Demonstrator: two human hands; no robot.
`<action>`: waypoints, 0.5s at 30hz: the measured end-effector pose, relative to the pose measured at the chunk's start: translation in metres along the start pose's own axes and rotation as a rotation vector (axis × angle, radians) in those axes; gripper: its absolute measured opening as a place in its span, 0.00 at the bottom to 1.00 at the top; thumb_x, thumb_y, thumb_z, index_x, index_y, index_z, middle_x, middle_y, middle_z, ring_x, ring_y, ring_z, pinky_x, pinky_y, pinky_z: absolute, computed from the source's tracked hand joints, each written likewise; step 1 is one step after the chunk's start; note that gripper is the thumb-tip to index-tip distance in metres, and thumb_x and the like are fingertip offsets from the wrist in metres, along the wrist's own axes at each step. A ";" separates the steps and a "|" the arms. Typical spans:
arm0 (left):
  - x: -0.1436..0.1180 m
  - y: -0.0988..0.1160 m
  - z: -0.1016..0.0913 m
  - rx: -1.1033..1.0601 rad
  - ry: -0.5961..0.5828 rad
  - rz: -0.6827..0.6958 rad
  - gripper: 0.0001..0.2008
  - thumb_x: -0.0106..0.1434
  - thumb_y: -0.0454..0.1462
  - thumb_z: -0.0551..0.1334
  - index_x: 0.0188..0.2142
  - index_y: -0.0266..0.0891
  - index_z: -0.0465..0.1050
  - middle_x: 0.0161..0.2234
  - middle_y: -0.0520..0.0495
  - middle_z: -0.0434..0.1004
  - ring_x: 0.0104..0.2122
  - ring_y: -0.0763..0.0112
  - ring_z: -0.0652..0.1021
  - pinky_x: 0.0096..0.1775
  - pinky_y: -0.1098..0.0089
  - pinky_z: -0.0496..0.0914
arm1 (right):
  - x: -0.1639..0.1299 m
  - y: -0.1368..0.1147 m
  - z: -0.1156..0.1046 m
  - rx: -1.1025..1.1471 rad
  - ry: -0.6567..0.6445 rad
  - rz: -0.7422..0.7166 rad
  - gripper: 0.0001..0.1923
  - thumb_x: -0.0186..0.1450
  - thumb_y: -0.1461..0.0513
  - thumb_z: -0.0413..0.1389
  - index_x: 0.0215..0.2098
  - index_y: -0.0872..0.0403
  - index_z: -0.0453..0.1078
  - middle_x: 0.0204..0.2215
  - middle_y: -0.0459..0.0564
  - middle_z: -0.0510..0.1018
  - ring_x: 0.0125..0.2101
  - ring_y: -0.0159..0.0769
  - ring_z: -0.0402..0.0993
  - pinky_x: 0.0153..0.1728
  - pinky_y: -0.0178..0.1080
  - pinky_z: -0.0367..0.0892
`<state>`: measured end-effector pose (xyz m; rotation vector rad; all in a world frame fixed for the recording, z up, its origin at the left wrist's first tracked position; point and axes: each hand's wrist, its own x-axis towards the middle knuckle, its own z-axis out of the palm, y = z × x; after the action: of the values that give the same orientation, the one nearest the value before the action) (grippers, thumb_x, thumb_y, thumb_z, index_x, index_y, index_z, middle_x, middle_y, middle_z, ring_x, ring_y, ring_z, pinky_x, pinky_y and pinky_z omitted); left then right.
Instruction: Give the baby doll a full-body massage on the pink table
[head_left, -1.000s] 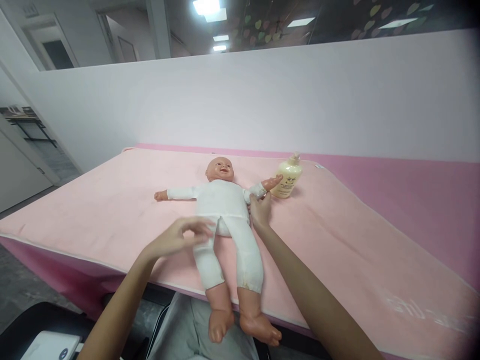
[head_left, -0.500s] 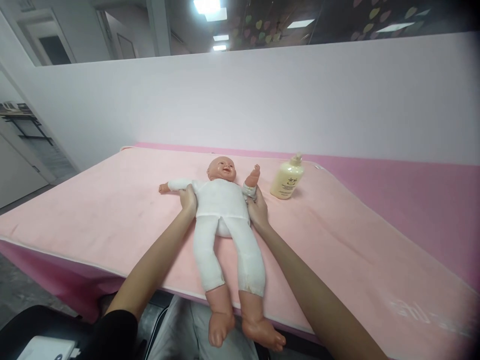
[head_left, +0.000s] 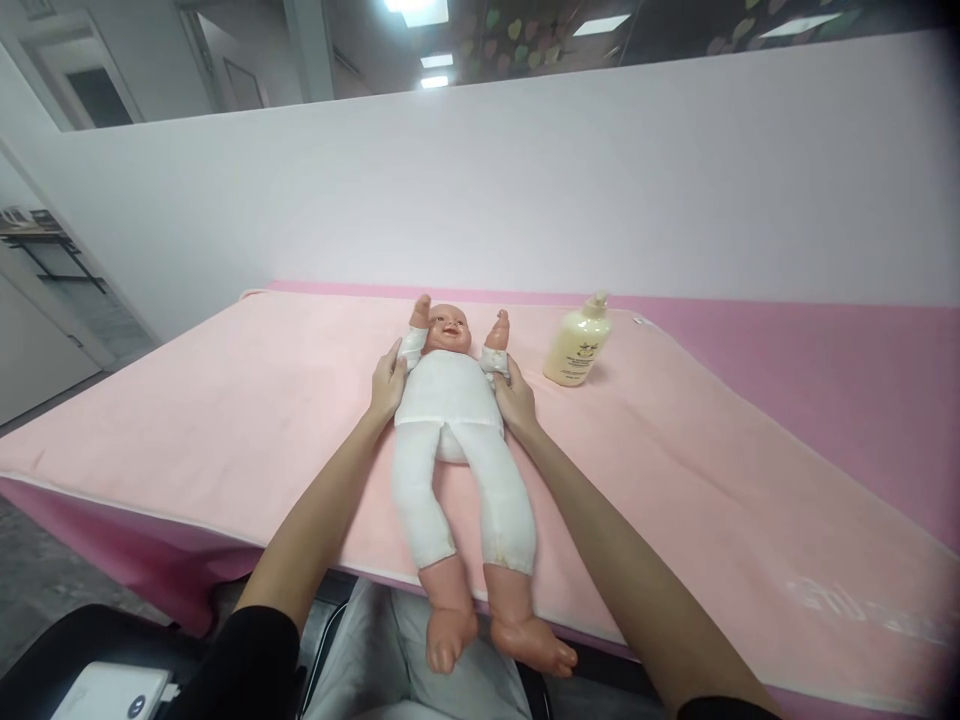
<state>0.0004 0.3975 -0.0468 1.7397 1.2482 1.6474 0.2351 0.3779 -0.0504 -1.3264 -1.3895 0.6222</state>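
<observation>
A baby doll [head_left: 450, 390] with a white cloth body lies on its back, its bare feet hanging past the table's near edge. My left hand [head_left: 388, 380] is closed around the doll's sleeved arm on the left, and that arm points up beside the head. On the other side, my right hand [head_left: 516, 397] grips the doll's other arm near the wrist cuff, also raised. My fingers are partly hidden behind the doll's arms. To the right of the doll stands a pale yellow pump bottle [head_left: 577, 345], apart from my hands.
A pink towel [head_left: 225, 420] covers the table, over a darker pink cloth [head_left: 840, 400]. A white wall [head_left: 487, 190] rises behind it. At the lower left, a white device [head_left: 112, 692] rests on a black chair [head_left: 82, 640].
My left hand has brought the doll's left-side arm from stretched out sideways to raised beside its head. My right hand keeps its hold. The camera view has shifted slightly.
</observation>
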 end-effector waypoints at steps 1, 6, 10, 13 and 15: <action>0.002 -0.002 0.000 0.032 0.000 0.005 0.25 0.68 0.48 0.53 0.60 0.39 0.64 0.57 0.41 0.69 0.57 0.56 0.68 0.57 0.61 0.61 | 0.003 0.000 0.001 -0.028 0.009 0.009 0.28 0.63 0.56 0.45 0.61 0.48 0.60 0.56 0.49 0.72 0.52 0.43 0.69 0.53 0.45 0.62; 0.005 -0.005 -0.002 0.212 0.033 -0.051 0.21 0.69 0.45 0.52 0.54 0.38 0.70 0.45 0.41 0.77 0.45 0.56 0.74 0.47 0.62 0.67 | 0.024 0.002 0.005 -0.219 0.006 0.090 0.22 0.65 0.53 0.43 0.52 0.51 0.68 0.47 0.54 0.77 0.45 0.46 0.72 0.45 0.43 0.64; 0.010 -0.006 -0.005 0.342 0.009 -0.123 0.17 0.67 0.43 0.52 0.44 0.37 0.76 0.34 0.44 0.78 0.34 0.61 0.74 0.36 0.66 0.65 | 0.043 -0.002 0.009 -0.450 -0.062 0.166 0.18 0.64 0.56 0.44 0.43 0.53 0.71 0.42 0.57 0.78 0.41 0.47 0.72 0.40 0.41 0.63; 0.014 -0.008 -0.007 0.424 -0.016 -0.198 0.17 0.65 0.44 0.53 0.36 0.36 0.77 0.28 0.45 0.76 0.29 0.63 0.72 0.32 0.67 0.61 | 0.048 -0.004 0.010 -0.554 -0.106 0.180 0.18 0.65 0.57 0.43 0.43 0.55 0.71 0.42 0.60 0.77 0.42 0.48 0.72 0.40 0.42 0.63; 0.014 -0.008 -0.009 0.440 -0.010 -0.229 0.18 0.65 0.45 0.53 0.34 0.36 0.77 0.27 0.44 0.76 0.28 0.63 0.72 0.31 0.67 0.60 | 0.046 -0.003 0.009 -0.542 -0.114 0.186 0.20 0.65 0.56 0.42 0.46 0.55 0.70 0.43 0.60 0.77 0.42 0.49 0.72 0.41 0.43 0.63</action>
<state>-0.0123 0.4111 -0.0435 1.7534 1.8354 1.2992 0.2342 0.4219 -0.0348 -1.8900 -1.6060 0.4617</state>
